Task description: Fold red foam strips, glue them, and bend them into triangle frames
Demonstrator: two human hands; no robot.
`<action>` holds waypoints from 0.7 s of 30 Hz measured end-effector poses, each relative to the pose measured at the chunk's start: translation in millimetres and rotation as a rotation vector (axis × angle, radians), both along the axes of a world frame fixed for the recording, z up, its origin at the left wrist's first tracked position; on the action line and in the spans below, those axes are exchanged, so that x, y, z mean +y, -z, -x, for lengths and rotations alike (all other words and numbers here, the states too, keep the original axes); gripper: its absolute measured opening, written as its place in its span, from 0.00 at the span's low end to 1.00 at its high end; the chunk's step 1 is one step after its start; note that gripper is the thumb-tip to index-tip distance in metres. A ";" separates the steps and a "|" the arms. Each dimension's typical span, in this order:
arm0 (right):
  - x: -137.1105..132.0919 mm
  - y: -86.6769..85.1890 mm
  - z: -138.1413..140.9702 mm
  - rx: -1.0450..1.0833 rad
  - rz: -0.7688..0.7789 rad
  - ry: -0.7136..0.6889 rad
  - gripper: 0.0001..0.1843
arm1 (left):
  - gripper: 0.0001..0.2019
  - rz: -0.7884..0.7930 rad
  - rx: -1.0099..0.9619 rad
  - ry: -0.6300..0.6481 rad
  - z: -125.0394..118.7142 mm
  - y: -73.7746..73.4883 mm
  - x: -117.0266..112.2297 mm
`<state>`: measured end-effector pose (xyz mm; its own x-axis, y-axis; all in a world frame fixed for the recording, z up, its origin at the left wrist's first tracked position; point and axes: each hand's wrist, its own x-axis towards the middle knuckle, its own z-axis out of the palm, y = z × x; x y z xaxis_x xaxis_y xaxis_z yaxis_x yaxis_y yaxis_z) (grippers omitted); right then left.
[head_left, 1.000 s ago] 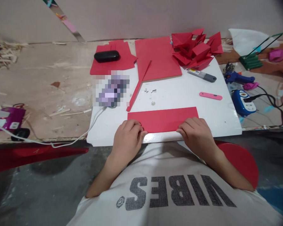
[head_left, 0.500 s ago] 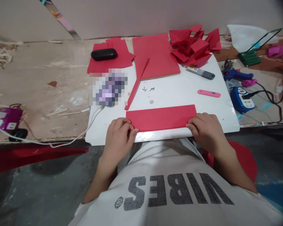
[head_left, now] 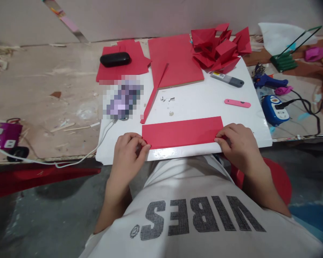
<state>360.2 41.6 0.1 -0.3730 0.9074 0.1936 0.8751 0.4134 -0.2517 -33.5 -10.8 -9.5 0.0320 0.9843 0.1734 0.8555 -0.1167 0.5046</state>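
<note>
A long red paper rectangle (head_left: 182,131) lies flat on the white board (head_left: 204,104) near its front edge. My left hand (head_left: 129,154) pinches the paper's near left corner with curled fingers. At the near right corner my right hand (head_left: 235,143) does the same. A narrow red paper strip (head_left: 154,94) lies diagonally just beyond the rectangle. Further back rest a large red sheet (head_left: 174,61) and a heap of folded red paper pieces (head_left: 220,46).
A grey utility knife (head_left: 227,79) and a pink cutter (head_left: 237,103) lie on the board's right side. A black case (head_left: 115,59) sits on red sheets at the back left. A blue device (head_left: 275,109) with a cable and a glue gun (head_left: 269,81) are to the right.
Both hands slid outward along the paper's near edge, from nearer its middle to its two corners. The paper stays flat on the board.
</note>
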 end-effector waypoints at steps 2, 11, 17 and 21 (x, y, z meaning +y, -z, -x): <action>-1.9 -1.4 3.3 0.019 -0.075 -0.071 0.10 | 0.06 -0.029 -0.005 0.006 0.9 -0.4 -1.5; -9.1 -5.6 14.4 0.020 -0.167 -0.282 0.23 | 0.17 -0.224 0.198 0.172 -19.2 0.5 -11.9; -16.6 -4.8 33.7 -0.005 -0.191 -0.354 0.19 | 0.18 -0.243 0.226 0.325 -42.9 -1.9 -14.0; -17.4 -6.4 46.1 -0.043 -0.217 -0.343 0.17 | 0.12 -0.122 0.152 0.347 -26.7 -16.2 -0.5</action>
<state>314.1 24.2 6.5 -0.6591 0.6686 0.3443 0.6847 0.7228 -0.0929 -6.8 -11.3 6.6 0.3937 0.8829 0.2560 0.8184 -0.4634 0.3397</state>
